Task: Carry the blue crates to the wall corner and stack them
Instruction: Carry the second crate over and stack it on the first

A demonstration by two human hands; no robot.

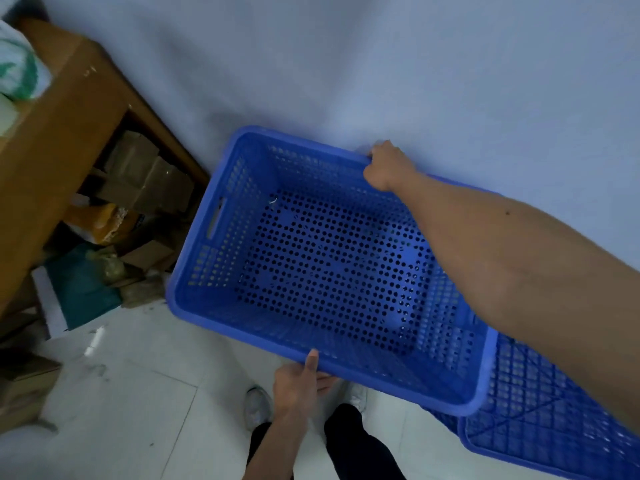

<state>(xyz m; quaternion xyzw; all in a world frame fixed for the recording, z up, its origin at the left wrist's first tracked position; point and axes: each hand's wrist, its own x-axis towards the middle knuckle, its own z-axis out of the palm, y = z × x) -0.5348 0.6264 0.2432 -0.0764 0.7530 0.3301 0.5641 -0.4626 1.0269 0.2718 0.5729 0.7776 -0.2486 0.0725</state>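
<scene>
An empty blue perforated crate [329, 258] hangs tilted above the floor, close to the pale wall. My right hand [386, 166] grips its far rim, arm stretched across the crate's right side. My left hand [298, 382] holds the near rim, thumb on top and fingers beneath. A second blue crate [540, 410], with a lattice face, lies below and to the right, partly covered by the held crate and my right arm.
A wooden table [65, 133] stands at the left by the wall, with cardboard boxes [149, 174] and bags piled beneath it. White floor tiles [138, 393] spread in front. My feet [258, 407] stand just under the crate's near edge.
</scene>
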